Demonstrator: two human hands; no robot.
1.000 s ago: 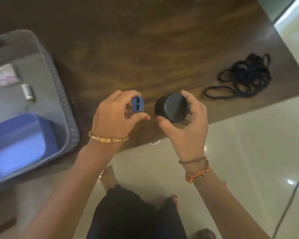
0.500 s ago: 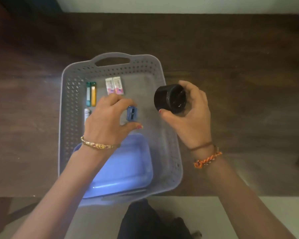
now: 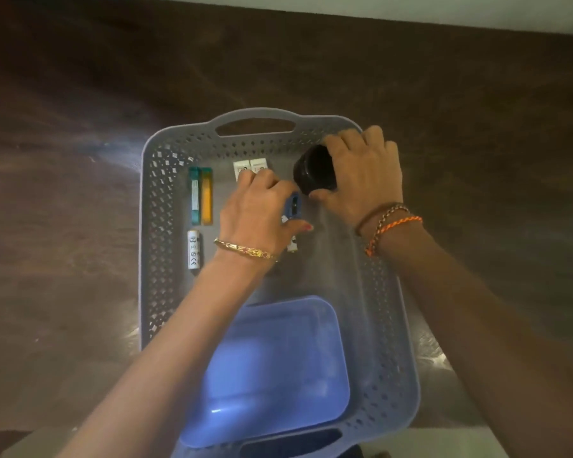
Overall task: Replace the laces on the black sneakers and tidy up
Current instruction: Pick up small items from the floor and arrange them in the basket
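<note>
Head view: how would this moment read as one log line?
left hand: pinches blue sharpener | right hand: grips black jar | both over grey basket

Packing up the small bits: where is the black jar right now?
Head view: the right hand grips the black jar over the grey basket's far right corner.

Little can be read. The white cylindrical battery (image 3: 193, 249), lying near the left wall of the grey perforated plastic basket (image 3: 153, 226), carries a "CE" mark close to its near end, with other small round symbols above it too small to tell. The two white paper sachets (image 3: 250, 168) by the basket's far wall show dark print, blurred past reading. The teal tube (image 3: 195, 196) bears an unreadable pale label.
</note>
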